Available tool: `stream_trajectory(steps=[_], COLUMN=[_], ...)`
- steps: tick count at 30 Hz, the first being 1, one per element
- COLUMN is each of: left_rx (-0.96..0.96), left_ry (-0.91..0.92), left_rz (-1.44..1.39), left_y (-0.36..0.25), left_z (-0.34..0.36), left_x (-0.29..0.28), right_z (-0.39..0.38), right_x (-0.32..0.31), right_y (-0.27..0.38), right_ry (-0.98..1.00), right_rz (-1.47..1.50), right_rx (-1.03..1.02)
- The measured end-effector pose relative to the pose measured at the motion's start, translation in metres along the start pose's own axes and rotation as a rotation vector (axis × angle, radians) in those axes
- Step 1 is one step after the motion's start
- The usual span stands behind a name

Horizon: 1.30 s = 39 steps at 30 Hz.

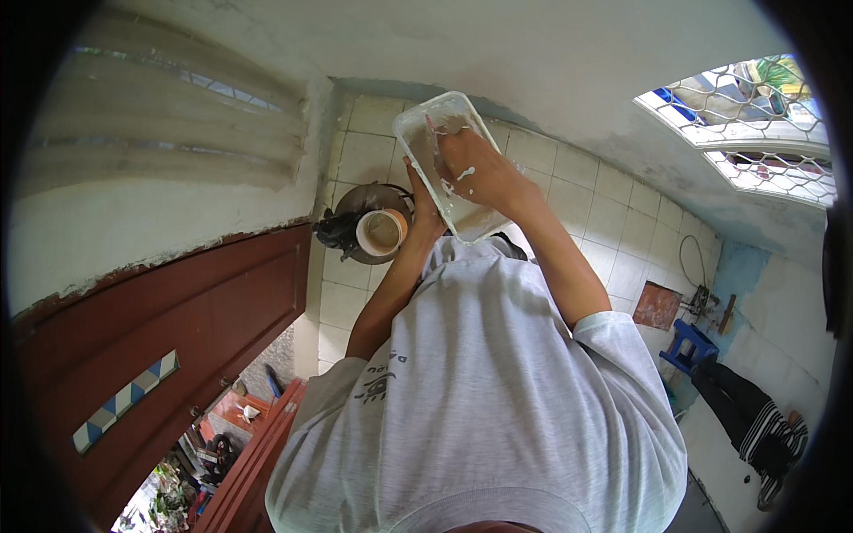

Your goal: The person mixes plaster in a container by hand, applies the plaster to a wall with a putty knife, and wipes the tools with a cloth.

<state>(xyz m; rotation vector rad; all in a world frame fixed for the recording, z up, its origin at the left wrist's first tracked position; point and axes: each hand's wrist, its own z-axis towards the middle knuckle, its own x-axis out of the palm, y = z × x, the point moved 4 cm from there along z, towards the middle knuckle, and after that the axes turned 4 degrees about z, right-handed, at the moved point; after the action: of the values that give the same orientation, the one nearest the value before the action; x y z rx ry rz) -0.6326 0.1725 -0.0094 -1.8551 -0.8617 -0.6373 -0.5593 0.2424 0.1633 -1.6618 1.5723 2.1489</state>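
A translucent white rectangular tub (471, 222) with greyish, paste-like residue is held up in front of me. My left hand (421, 195) grips its left side, fingers partly hidden behind it. My right hand (474, 167), spattered with white, is inside the tub with fingers curled; what they hold is hidden. A thin pinkish strip shows beside those fingers, too unclear to name. Below and to the left, an orange-and-white bucket (382, 233) with murky greyish contents sits on a round dark surface beside a crumpled black item (334, 231).
Tiled floor (569, 204) meets stained walls. A reddish-brown door (133, 320) is on the left, with cluttered space showing beyond it. On the right are a barred window (729, 98), a cable, a red-brown square (657, 303), a blue plastic stool (686, 345) and another person (751, 417) in striped top and dark trousers.
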Motion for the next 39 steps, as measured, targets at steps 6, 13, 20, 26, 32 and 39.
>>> stream_trajectory(steps=[6,13,20,26,32,39], left_rx=[0.079,0.092,0.01,0.086,0.094,0.08], left_ry=[-0.011,0.015,-0.028,-0.051,0.013,0.029], left_rz=[-0.026,-0.021,0.022,-0.016,0.041,0.0], left_y=[0.001,0.0,0.0,-0.002,-0.004,-0.001], left_z=[0.008,0.002,0.002,0.008,0.002,0.01], left_x=[-0.008,-0.001,0.007,-0.004,0.002,0.004], right_z=[-0.004,-0.007,0.001,0.0,-0.005,0.007], right_x=[0.007,-0.008,-0.002,0.007,-0.003,0.016], right_y=[-0.01,-0.016,-0.013,-0.005,-0.019,-0.008], right_ry=[-0.034,0.082,-0.137,0.074,-0.025,0.077], right_rz=[-0.01,-0.007,-0.099,-0.054,-0.103,-0.003], right_rx=[-0.072,-0.09,-0.003,0.008,0.187,0.031])
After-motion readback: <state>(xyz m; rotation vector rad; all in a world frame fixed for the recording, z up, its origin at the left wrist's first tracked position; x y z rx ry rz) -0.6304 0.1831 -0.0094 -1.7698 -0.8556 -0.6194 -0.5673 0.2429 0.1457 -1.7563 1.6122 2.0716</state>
